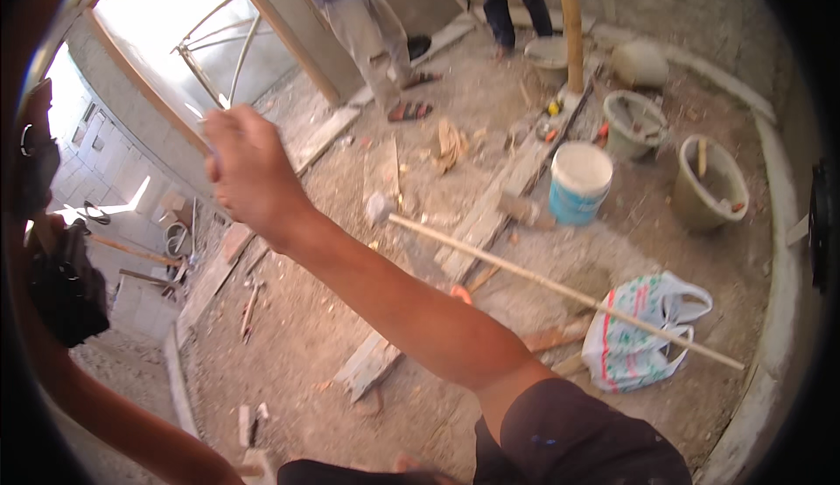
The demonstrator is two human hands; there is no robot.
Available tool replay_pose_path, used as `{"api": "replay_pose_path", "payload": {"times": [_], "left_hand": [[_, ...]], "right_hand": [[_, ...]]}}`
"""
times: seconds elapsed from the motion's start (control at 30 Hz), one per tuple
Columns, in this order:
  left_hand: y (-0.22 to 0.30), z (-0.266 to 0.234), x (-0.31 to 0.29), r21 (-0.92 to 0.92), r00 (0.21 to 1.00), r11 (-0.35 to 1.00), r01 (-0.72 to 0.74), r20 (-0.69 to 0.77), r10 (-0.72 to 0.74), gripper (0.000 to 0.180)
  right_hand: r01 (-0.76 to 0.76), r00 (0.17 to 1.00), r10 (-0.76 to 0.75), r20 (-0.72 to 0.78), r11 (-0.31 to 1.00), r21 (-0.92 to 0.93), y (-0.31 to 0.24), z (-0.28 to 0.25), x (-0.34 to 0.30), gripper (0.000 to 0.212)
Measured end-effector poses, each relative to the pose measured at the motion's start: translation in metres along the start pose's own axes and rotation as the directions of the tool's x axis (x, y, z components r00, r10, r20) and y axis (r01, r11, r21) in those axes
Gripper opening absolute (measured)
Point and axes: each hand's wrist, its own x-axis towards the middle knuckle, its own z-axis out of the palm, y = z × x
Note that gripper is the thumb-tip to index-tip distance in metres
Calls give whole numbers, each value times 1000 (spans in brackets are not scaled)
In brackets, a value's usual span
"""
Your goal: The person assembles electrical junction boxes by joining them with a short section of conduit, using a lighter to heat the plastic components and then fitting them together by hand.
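Dark object (68,288), too shadowed to identify: saw it at the far left, at the upper end of the left forearm, in front of a pale block wall (96,153). Made out only a sliver of the left hand (44,233) against it; could not tell whether clamped on it or merely touching. Next, found a wooden frame (144,81) beside a bright opening. Saw the right hand (254,170) raised just right of the frame's lower end, fingers curled together; could not tell whether clamped on anything small. Beyond it, noticed a person (359,39) in light trousers and sandals, then another person (512,0) in dark trousers. Across the dirt floor (297,310), followed a thin stick (490,258) slanting down to the right, past a pale plank (481,231). Farther right, saw a blue bucket (577,205), a grey bucket (615,139), a printed white plastic bag (617,336) under the stick, and finally another grey bucket (697,196), wooden handle inside.
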Motion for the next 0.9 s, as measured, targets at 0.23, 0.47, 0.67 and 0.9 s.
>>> {"api": "replay_pose_path", "payload": {"times": [0.23,0.47,0.67,0.9], "left_hand": [[-55,170,-76,-815,977,557,162,210,23,64],[13,277,-65,-924,830,225,309,378,410,57],[53,363,-78,-911,754,182,370,408,515,47],[105,423,-115,-934,676,135,332,335,657,52]], "right_hand": [[89,906,-178,-383,967,-239,-65,-95,-9,18],[18,889,-283,-359,806,-591,-174,-132,-67,27],[-248,959,-48,-279,335,-909,-253,-119,-122,52],[-274,912,-344,-225,-101,-956,-295,-106,-180,44]]}}
